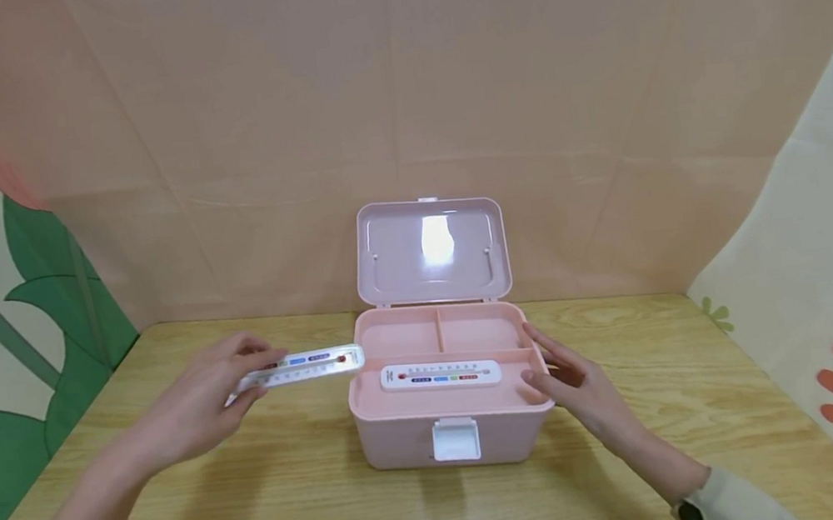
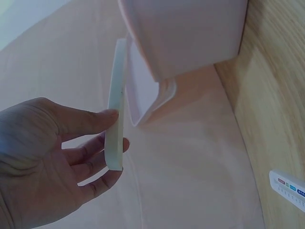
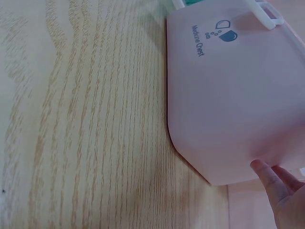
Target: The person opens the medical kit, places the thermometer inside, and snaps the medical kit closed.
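Observation:
My left hand (image 1: pixel 210 389) pinches a white thermometer (image 1: pixel 321 363) between thumb and fingers, raised to the left of the pink medicine box. The left wrist view shows this thermometer (image 2: pixel 116 100) edge-on. A second thermometer (image 1: pixel 440 375) lies in the front compartment of the upper tray. The pink medicine box (image 1: pixel 404 445) stands with its lid (image 1: pixel 401 253) up. My right hand (image 1: pixel 588 394) grips the box's right side, thumb and a finger reaching over the rim. In the right wrist view, a fingertip (image 3: pixel 257 164) presses the outer wall.
Another thermometer (image 2: pixel 290 188) lies on the wooden table (image 1: pixel 297 506) in the left wrist view. Two smaller tray compartments (image 1: pixel 397 333) are behind the front one. A white latch (image 1: pixel 456 440) hangs on the box front. A beige backdrop (image 1: pixel 262 141) rises behind the table.

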A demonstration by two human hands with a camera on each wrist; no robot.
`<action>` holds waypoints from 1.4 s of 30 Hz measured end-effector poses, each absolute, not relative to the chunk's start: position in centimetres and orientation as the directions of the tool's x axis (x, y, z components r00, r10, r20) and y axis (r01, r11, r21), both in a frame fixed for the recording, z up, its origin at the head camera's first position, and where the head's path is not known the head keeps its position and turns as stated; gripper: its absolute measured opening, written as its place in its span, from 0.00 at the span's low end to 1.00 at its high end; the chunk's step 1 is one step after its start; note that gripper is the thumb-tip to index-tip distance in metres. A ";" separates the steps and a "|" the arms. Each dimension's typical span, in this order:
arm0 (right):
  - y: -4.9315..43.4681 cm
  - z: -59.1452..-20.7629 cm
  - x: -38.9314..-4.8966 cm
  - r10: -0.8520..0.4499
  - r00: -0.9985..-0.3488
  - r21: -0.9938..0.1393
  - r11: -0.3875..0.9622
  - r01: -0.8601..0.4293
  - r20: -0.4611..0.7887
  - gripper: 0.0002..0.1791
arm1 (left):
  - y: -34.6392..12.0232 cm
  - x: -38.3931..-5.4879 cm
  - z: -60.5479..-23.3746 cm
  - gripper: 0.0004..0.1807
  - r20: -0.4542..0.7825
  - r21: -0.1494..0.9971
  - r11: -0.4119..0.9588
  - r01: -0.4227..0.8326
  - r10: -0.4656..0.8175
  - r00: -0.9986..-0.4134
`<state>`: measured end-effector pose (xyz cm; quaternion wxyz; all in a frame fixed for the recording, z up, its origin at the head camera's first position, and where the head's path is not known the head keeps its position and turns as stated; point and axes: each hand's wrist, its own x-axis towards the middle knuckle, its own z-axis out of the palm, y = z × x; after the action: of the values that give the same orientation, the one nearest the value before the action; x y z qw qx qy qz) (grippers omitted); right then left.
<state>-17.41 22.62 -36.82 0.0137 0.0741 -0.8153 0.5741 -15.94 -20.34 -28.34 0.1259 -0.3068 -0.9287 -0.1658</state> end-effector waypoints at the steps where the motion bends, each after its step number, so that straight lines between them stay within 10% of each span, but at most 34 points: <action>1: 22.6 -36.8 -17.4 -0.106 -0.989 -0.935 0.329 -0.135 0.105 0.33 | -20.2 -15.9 -28.3 0.21 0.338 0.230 0.754 0.615 0.531 -0.777; 42: 22.6 -36.8 -17.5 -0.123 -0.984 -0.940 0.301 -0.157 0.125 0.33 | -15.0 -17.0 -27.7 0.21 0.341 0.233 0.674 0.701 0.618 -0.708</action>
<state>-17.50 22.57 -36.82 0.0146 0.0869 -0.8065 0.5846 -17.04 -14.96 -27.74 0.1176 -0.3634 -0.9073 -0.1757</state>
